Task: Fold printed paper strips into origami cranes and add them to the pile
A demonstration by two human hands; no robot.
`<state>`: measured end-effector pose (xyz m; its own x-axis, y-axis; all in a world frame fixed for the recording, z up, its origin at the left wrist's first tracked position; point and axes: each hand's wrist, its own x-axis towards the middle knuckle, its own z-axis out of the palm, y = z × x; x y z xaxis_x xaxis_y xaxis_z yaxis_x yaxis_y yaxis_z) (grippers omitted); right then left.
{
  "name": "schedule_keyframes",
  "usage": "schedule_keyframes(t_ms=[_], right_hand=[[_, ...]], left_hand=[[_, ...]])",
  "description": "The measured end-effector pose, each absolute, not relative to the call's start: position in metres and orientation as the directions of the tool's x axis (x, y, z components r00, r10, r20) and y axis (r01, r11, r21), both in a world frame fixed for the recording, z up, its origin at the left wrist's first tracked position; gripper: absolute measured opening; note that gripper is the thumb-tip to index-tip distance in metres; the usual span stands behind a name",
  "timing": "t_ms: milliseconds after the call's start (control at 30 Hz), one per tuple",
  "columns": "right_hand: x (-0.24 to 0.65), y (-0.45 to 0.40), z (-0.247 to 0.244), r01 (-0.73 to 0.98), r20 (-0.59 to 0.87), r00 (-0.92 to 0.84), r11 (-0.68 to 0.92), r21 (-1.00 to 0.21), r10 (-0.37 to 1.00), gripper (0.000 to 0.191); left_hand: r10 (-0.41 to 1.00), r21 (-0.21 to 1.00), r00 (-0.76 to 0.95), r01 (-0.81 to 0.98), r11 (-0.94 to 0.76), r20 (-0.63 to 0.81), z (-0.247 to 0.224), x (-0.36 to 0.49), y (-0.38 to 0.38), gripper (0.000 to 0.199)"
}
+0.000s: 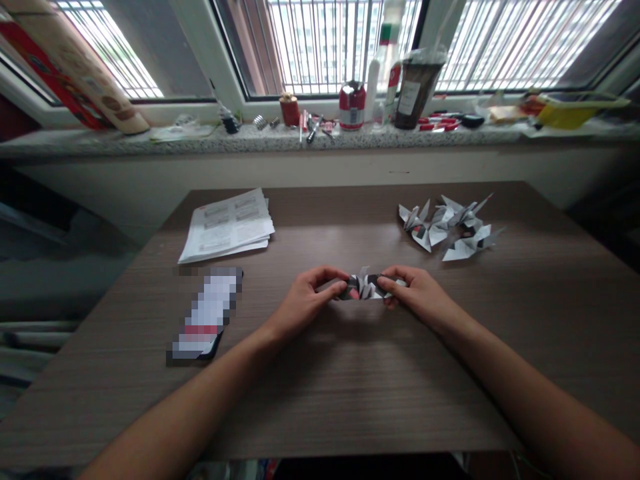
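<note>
Between my two hands, just above the wooden table (360,387), is a small folded paper figure (366,287) in white, black and a bit of pink, with points standing up at its middle. My left hand (317,293) pinches its left end between thumb and fingers. The right end is gripped the same way by my right hand (407,290). Some of the fingers are hidden behind the paper. Beyond my right hand lies a group of several folded paper cranes (453,227), white with dark and red print.
A stack of printed sheets (227,227) lies at the back left, with a blurred phone (207,317) nearer me. Along the stone windowsill (250,140) stand a red can (352,105), a dark drink cup (417,90), red-handled tools (439,123) and a yellow basket (567,115).
</note>
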<state>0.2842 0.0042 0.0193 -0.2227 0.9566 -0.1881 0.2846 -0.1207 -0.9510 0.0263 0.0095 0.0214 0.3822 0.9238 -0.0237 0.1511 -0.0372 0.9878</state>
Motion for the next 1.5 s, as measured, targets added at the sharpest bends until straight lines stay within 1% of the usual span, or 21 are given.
schedule_keyframes(t_ms=[533, 733, 800, 900, 967, 1067, 1167, 1500], right_hand=[[0.291, 0.009, 0.018, 0.252, -0.207, -0.230, -0.147, -0.956, 0.951, 0.037], [0.292, 0.010, 0.017, 0.212, -0.209, -0.220, -0.163, -0.964, 0.953, 0.039], [0.291, 0.010, 0.014, 0.167, -0.222, -0.219, -0.187, -0.968, 0.950, 0.040], [0.289, 0.009, 0.009, 0.051, -0.282, -0.219, -0.277, -0.959, 0.934, 0.040], [0.288, 0.008, 0.006, 0.000, -0.321, -0.259, -0.332, -0.943, 0.911, 0.038], [0.289, 0.007, 0.005, -0.017, -0.343, -0.354, -0.372, -0.928, 0.870, 0.036], [0.290, 0.006, 0.007, -0.046, -0.361, -0.404, -0.413, -0.910, 0.840, 0.034], [0.291, 0.006, 0.007, -0.150, -0.396, -0.404, -0.487, -0.860, 0.825, 0.035]], left_hand=[[0.932, 0.982, 0.361, 0.184, -0.029, -0.040, 0.025, 0.025, 0.011, 0.021], [0.928, 0.985, 0.368, 0.174, -0.014, -0.052, 0.025, 0.024, 0.011, 0.024], [0.930, 0.985, 0.364, 0.173, -0.022, -0.043, 0.024, 0.024, 0.011, 0.024], [0.935, 0.985, 0.355, 0.166, -0.045, -0.017, 0.021, 0.025, 0.011, 0.023], [0.933, 0.987, 0.360, 0.154, -0.054, -0.005, 0.018, 0.025, 0.011, 0.023], [0.930, 0.986, 0.367, 0.149, -0.068, 0.009, 0.015, 0.025, 0.011, 0.024], [0.927, 0.984, 0.373, 0.156, -0.083, 0.019, 0.016, 0.025, 0.011, 0.021], [0.918, 0.992, 0.395, 0.109, -0.065, 0.016, 0.019, 0.025, 0.010, 0.021]])
